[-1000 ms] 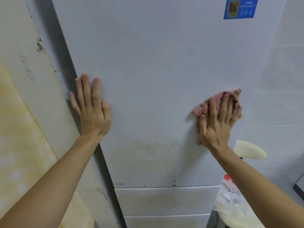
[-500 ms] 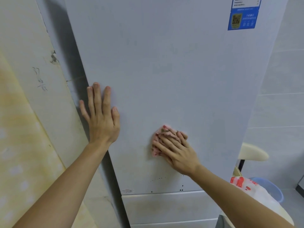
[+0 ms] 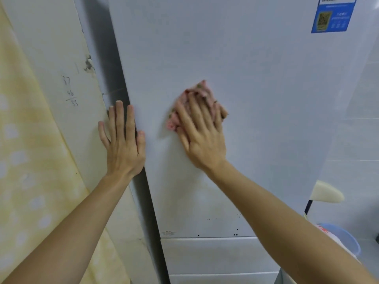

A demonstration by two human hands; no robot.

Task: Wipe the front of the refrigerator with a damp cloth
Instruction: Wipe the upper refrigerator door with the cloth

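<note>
The white refrigerator door [image 3: 256, 99] fills the middle of the view, with faint stains and small dark specks near its lower edge. My right hand [image 3: 202, 134] presses a crumpled pink cloth [image 3: 196, 97] flat against the door, fingers spread and straight over it; most of the cloth is hidden under the fingers. My left hand [image 3: 123, 140] lies flat with straight fingers on the door's left edge, a little left of the cloth.
A blue sticker [image 3: 332, 19] sits at the door's top right. Drawer fronts [image 3: 217, 255] lie below the door. A yellowed wall [image 3: 41, 140] stands close on the left. A cream chair back [image 3: 326, 193] and a blue basin [image 3: 344, 240] are at the lower right.
My right hand has swept the cloth from the door's right side leftward, then up toward the left hand. The left hand has stayed flat on the door's left edge.
</note>
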